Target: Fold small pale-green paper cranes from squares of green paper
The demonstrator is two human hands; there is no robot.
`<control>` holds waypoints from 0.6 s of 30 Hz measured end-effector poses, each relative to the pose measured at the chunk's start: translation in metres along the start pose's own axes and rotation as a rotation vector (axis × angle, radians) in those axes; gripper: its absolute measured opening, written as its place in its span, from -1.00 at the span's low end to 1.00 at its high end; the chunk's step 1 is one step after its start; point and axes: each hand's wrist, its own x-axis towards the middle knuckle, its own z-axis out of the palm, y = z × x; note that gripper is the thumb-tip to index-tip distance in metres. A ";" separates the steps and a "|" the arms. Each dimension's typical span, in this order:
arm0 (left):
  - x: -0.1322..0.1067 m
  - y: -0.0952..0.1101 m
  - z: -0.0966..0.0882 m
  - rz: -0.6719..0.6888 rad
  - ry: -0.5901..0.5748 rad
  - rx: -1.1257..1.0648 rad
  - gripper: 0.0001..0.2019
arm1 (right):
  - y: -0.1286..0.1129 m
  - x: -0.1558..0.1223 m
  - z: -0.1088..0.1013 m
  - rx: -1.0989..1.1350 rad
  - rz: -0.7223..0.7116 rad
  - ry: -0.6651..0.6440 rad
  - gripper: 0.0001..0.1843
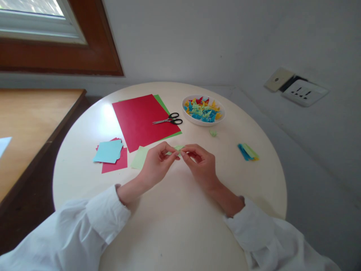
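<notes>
Between my two hands, just above the table, is a small piece of light green paper (178, 148). My left hand (158, 160) pinches its left side between thumb and fingers. On the other side my right hand (200, 162) grips it the same way. Fingertips hide most of the paper, so its folds are hard to make out. Pale green paper squares (138, 158) lie flat beside my left hand, partly covered by it. A small light green folded paper crane (213, 133) rests on the table beyond my right hand.
Black-handled scissors (169, 119) lie on large red paper (141, 122) over green sheets. A white bowl (194, 121) holds many colourful folded paper pieces. Light blue squares (108, 151) sit on red ones at left; folded strips (248, 152) lie at right. The round table (175, 226) meets the wall.
</notes>
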 end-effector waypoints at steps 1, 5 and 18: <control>0.000 0.000 0.000 -0.005 0.002 0.006 -0.79 | 0.000 0.000 0.000 0.002 -0.002 0.002 -0.96; -0.001 0.002 0.000 -0.021 0.008 0.026 -0.80 | 0.001 0.000 0.000 0.005 -0.009 0.010 -0.96; -0.001 0.002 0.002 0.024 0.065 -0.099 -0.59 | -0.001 -0.001 0.000 0.020 0.008 0.021 -0.97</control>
